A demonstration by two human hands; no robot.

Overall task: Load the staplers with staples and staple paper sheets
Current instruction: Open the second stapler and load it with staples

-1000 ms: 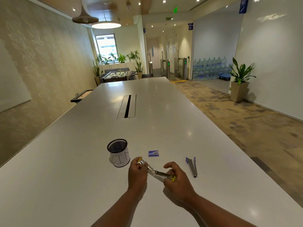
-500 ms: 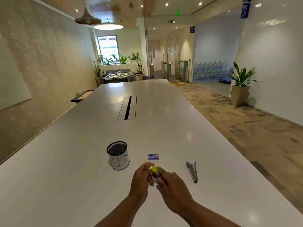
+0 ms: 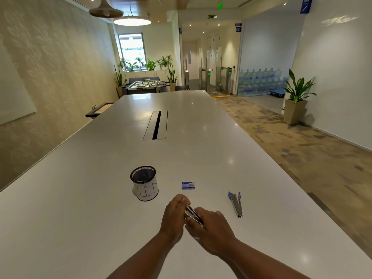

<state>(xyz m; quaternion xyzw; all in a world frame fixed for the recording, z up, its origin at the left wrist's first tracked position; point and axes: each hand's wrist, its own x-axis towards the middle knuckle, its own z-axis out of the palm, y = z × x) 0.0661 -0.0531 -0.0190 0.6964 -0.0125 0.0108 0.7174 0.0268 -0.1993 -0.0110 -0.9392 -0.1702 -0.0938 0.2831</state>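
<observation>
Both hands hold a small metal stapler with yellow trim point(image 3: 192, 214) low over the white table point(image 3: 80, 198). My left hand point(image 3: 174, 215) grips its far end; my right hand point(image 3: 211, 226) covers its near end. The stapler looks folded nearly closed, mostly hidden by my fingers. A small blue staple box point(image 3: 188, 185) lies just beyond my hands. A second stapler with blue trim point(image 3: 236, 204) lies spread apart on the table to the right. No paper sheets are in view.
A black mesh cup with a white label reading BIN point(image 3: 144, 183) stands left of my hands. A cable slot point(image 3: 156, 125) is set in the table farther away. The table's right edge drops to a patterned floor.
A second ago the yellow stapler was stretched out between my hands. My hands have since come together and folded it shut. Everything else stayed put.
</observation>
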